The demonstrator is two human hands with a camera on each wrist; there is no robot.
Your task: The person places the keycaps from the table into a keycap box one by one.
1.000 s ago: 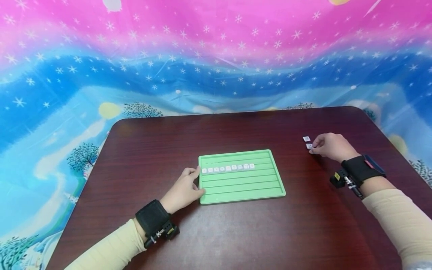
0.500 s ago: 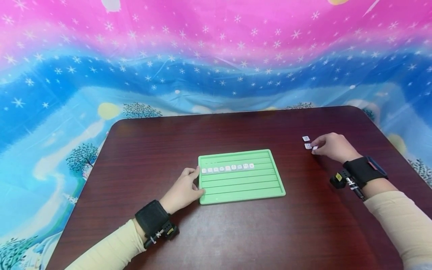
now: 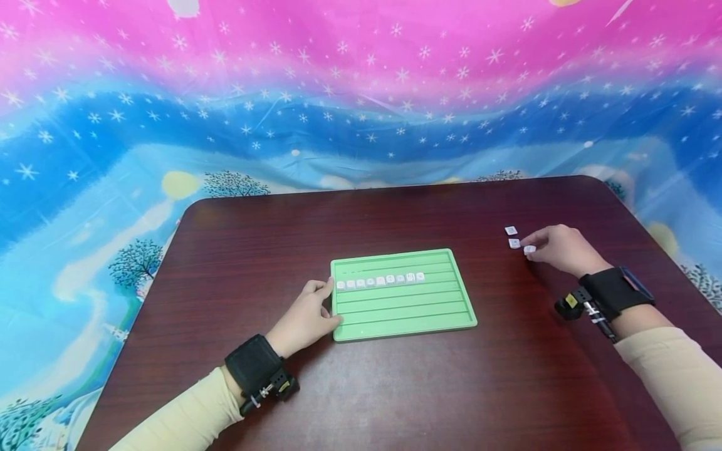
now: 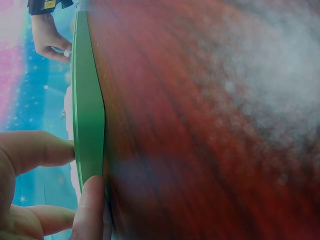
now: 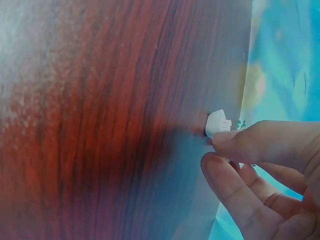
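Observation:
In the head view, my left hand [image 3: 304, 318] holds the left edge of a green ridged tray [image 3: 403, 316]. The left wrist view shows its thumb and fingers against the tray's side wall [image 4: 90, 105]. A row of several white keycaps [image 3: 380, 281] lies along one of the tray's upper grooves, starting from the left. At the right of the table, my right hand [image 3: 561, 249] pinches a white keycap [image 3: 529, 249] at its fingertips. The right wrist view shows a white keycap [image 5: 217, 123] at those fingertips. Two loose keycaps, one nearer [image 3: 514, 243] and one farther [image 3: 510, 230], lie just left of it.
The dark red wooden table [image 3: 271, 250] has rounded far corners. A pink and blue patterned cloth [image 3: 361, 94] hangs behind and beside it. Bare tabletop lies between the tray and the right hand.
My right hand has drawn a keycap slightly right and toward me, apart from the other two, which show more fully now. My left hand and the tray have stayed in place.

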